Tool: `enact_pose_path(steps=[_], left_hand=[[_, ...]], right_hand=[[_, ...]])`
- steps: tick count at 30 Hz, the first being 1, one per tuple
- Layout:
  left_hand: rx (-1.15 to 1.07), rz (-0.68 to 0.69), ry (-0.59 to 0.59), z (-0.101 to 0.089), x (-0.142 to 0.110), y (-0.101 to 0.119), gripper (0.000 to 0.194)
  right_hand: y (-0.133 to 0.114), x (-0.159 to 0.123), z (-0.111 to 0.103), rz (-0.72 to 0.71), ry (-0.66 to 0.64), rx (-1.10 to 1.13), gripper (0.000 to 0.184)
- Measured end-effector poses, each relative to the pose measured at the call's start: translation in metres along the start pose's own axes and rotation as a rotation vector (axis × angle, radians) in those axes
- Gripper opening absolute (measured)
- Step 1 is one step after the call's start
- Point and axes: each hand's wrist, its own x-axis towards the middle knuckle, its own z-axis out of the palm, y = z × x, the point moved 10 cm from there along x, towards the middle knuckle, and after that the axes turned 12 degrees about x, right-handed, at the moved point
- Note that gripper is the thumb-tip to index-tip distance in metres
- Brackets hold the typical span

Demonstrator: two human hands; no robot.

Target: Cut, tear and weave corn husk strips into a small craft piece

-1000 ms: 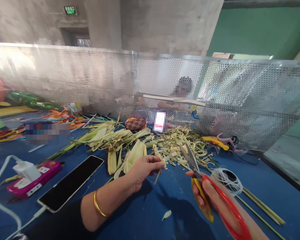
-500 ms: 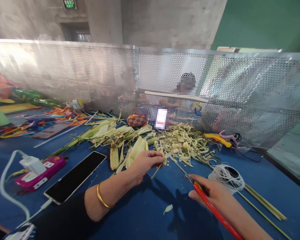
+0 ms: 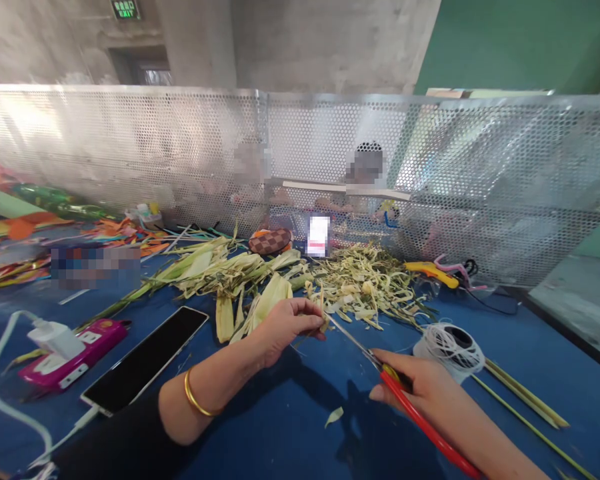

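My left hand (image 3: 291, 328) pinches a small piece of pale dried corn husk (image 3: 323, 310) between thumb and fingertips, above the blue table. My right hand (image 3: 423, 387) is closed on a pair of red-handled scissors (image 3: 423, 425). Their thin blades point up and left, with the tips beside the husk piece at my left fingertips. Whether they touch it I cannot tell. Behind my left hand lie broad corn husk leaves (image 3: 271, 300). Past the blades spreads a heap of thin husk shreds (image 3: 367, 283). One small husk scrap (image 3: 335, 417) lies below, between my hands.
A black phone (image 3: 147, 360) and a purple power strip (image 3: 70, 363) with a white charger lie left. White string (image 3: 450, 350) and thin stalks (image 3: 527, 393) are right. A lit phone (image 3: 319, 235) stands by the perforated metal partition (image 3: 180, 153); people sit behind it.
The scissor tips have come closer to the husk piece in my left hand. The whole view has shifted slightly. At far left, a green sheet has moved, with another person's hand beside it.
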Motion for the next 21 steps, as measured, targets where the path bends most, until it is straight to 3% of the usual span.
enact_pose_path(steps=[11,21], left_hand=[[-0.01,0.018,0.01,-0.0036,0.0051,-0.0028,0.024],[-0.11,-0.03,-0.001,-0.0008,0.0043,-0.0074,0.03]], right_hand=[[0.009,-0.0026,-0.0057,0.015,0.065,0.067,0.034],[0.0044,0.0011,0.0019,0.016,0.002,0.016,0.024]])
